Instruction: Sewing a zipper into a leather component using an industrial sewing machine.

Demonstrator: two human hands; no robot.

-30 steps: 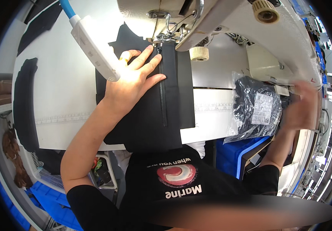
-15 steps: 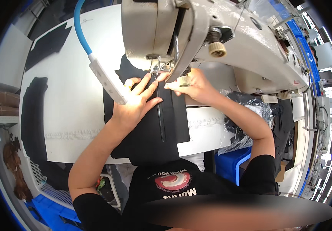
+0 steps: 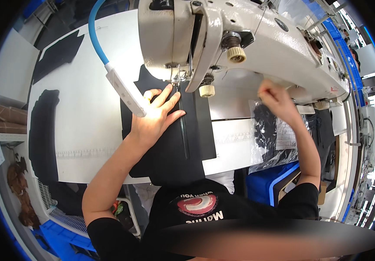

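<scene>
My left hand (image 3: 155, 117) lies flat with fingers spread on a black fabric piece (image 3: 202, 130), its fingertips just in front of the presser foot (image 3: 177, 79) of a white sewing machine (image 3: 261, 43). A narrow, shiny dark strip (image 3: 183, 135) runs down the fabric from the foot toward my body. My right hand (image 3: 276, 99) is off the fabric, raised beneath the machine's arm at the right. Its fingers are curled in, slightly blurred, and whatever they may hold is hidden.
A white lamp wand on a blue tube (image 3: 124, 89) reaches down close to my left hand. More black fabric pieces (image 3: 43, 132) lie at the table's left. A clear plastic bag of dark items (image 3: 268, 135) sits at the right, above a blue bin (image 3: 261, 185).
My right hand has left the presser foot area and moved right, its fingers curling in. My left hand stays flat on the fabric. The whole view has shifted slightly.
</scene>
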